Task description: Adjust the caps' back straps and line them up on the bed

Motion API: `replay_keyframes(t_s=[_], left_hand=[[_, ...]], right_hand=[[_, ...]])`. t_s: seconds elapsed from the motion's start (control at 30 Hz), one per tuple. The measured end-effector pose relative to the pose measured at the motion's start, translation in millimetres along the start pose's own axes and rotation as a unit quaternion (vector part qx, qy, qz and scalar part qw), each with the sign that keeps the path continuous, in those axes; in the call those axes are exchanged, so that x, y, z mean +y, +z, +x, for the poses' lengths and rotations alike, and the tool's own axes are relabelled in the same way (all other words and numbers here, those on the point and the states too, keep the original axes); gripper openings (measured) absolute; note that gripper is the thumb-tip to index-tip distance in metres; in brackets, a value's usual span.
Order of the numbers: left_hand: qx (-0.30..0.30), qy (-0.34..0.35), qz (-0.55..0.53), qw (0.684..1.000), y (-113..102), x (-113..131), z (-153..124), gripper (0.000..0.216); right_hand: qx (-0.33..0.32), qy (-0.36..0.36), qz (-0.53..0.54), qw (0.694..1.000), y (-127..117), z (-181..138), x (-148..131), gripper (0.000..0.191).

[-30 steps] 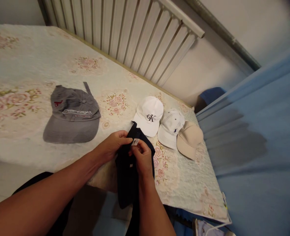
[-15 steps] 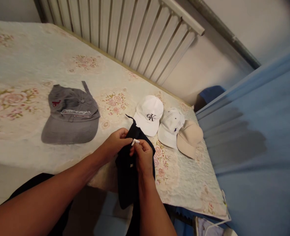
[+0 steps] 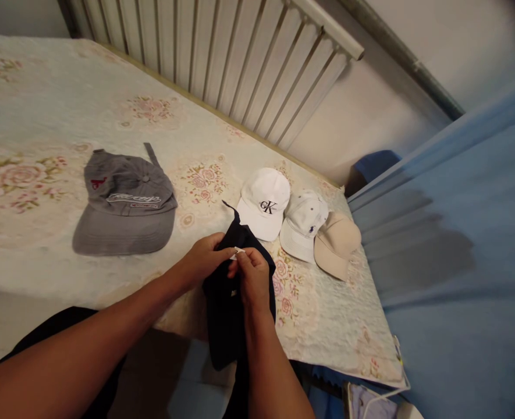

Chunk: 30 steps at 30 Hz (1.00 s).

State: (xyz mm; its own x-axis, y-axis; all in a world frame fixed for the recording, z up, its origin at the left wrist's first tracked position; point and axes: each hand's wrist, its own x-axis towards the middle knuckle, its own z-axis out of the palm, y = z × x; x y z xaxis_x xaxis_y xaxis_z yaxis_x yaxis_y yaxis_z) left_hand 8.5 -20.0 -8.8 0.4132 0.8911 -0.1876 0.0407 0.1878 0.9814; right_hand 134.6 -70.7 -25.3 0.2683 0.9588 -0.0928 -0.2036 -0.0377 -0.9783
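A black cap (image 3: 224,317) hangs over the near edge of the bed, its brim pointing down toward me and a thin strap sticking up at its far end. My left hand (image 3: 207,256) is closed at the cap's left side, thumb against a small white tag (image 3: 237,252). From the right, my right hand (image 3: 256,279) pinches the same tag between thumb and finger, above the black fabric. Just beyond the hands lies a white cap (image 3: 263,203) with black "CK" lettering. How the left fingers grip underneath is partly hidden.
To the left lies a grey cap (image 3: 126,203) with white lettering. Right of the white cap are another white cap (image 3: 304,226) with a small dark logo and a beige cap (image 3: 337,244). A radiator (image 3: 213,58) stands behind the floral bedspread (image 3: 152,134); a blue curtain (image 3: 449,262) hangs right.
The white tag has tilted flatter between my fingers. Both hands and the black cap have otherwise barely moved, and the other caps lie where they were.
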Motion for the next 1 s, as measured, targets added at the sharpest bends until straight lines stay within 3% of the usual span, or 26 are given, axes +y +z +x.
replay_keyframes(t_s=[0.3,0.53,0.73,1.0], left_hand=[[-0.029,-0.025,-0.120,0.992,-2.6,-1.0,-2.3,0.023],[-0.069,-0.057,-0.214,0.973,-4.0,-0.5,-0.8,0.021],[-0.104,-0.061,-0.233,0.965,-4.7,-2.3,1.3,0.019],[-0.109,-0.063,-0.224,0.967,-3.9,-1.9,1.0,0.022]], right_hand=[[-0.003,-0.011,-0.018,1.000,-0.8,-0.5,3.2,0.009],[-0.021,-0.016,-0.017,1.000,0.5,0.4,1.9,0.016],[-0.011,-0.025,-0.015,1.000,-1.6,1.6,5.6,0.014],[0.001,-0.025,-0.015,1.000,-1.1,1.6,6.9,0.015]])
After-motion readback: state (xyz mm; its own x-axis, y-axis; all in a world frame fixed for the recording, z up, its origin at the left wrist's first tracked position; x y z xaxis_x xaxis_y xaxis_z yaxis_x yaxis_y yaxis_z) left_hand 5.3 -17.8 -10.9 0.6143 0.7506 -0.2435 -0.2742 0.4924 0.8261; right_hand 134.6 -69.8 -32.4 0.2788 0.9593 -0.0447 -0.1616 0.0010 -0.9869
